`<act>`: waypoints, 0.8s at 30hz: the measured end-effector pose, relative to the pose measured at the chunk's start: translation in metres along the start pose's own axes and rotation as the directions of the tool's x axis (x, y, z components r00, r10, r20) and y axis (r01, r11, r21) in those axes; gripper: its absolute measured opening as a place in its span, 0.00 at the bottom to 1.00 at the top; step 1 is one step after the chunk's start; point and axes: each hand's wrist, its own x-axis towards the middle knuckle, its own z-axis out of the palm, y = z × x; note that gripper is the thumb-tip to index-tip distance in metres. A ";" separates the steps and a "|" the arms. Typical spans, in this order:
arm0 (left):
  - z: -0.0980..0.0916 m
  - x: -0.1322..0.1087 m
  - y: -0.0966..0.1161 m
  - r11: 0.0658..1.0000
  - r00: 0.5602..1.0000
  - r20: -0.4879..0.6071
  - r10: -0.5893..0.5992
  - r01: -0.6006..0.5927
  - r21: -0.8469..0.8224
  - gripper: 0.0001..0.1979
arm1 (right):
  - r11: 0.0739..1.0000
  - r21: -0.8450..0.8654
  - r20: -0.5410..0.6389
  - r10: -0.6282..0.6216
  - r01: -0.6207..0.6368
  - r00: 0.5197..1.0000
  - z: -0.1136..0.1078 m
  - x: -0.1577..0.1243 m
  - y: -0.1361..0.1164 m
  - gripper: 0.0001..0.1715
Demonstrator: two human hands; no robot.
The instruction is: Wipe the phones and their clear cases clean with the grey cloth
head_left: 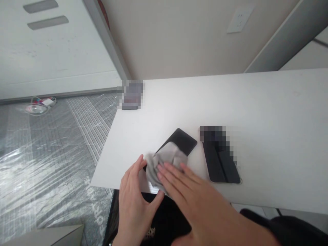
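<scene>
A black phone (183,141) lies slanted near the front edge of the white table, its lower part mostly covered by a crumpled grey cloth (167,155). My left hand (132,191) grips the phone's near end, fingers along the left side and thumb at the near edge. Pressed onto the cloth are the fingers of my right hand (179,181), holding it against the phone's face. Just to the right lies a second dark phone (222,167) in a clear case, its far part blurred out.
On the white table (269,136), a blurred dark object (132,97) sits at the far left corner. A wall with a socket (240,19) rises behind. Left of the table, a white cable bundle (39,105) lies on the plastic-covered floor (51,164).
</scene>
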 end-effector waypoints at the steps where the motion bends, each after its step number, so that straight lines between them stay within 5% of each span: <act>1: 0.000 0.000 -0.001 1.000 1.000 -0.002 -0.003 0.003 0.006 0.38 | 0.999 0.031 0.040 -0.022 0.021 0.999 0.001 0.003 -0.002 0.66; 5: 0.001 0.001 -0.001 1.000 1.000 -0.009 0.022 -0.022 -0.002 0.41 | 0.979 0.029 0.035 0.200 -0.201 0.979 0.001 0.015 -0.002 0.68; 9: 0.002 0.000 -0.001 0.999 0.999 -0.028 0.020 -0.019 0.044 0.38 | 0.986 0.162 0.127 0.009 -0.029 0.992 -0.002 0.023 0.001 0.65; 13: 0.003 0.000 -0.001 0.999 0.999 -0.027 0.031 -0.030 0.031 0.41 | 0.983 0.043 0.077 0.176 -0.180 0.981 0.003 0.024 0.005 0.65; 18: 0.004 -0.001 -0.001 0.998 0.999 -0.035 0.030 -0.027 0.064 0.38 | 0.984 0.177 0.120 -0.015 -0.007 0.993 0.007 0.023 0.004 0.64; 22: 0.004 0.000 0.000 0.999 0.999 -0.032 0.041 -0.041 0.025 0.39 | 0.982 -0.038 -0.005 0.183 -0.183 0.983 0.007 0.020 0.011 0.61; 24: 0.004 0.000 0.000 0.998 0.998 -0.034 0.054 -0.053 0.044 0.36 | 0.996 -0.033 0.000 0.078 -0.078 0.997 0.007 0.016 0.011 0.66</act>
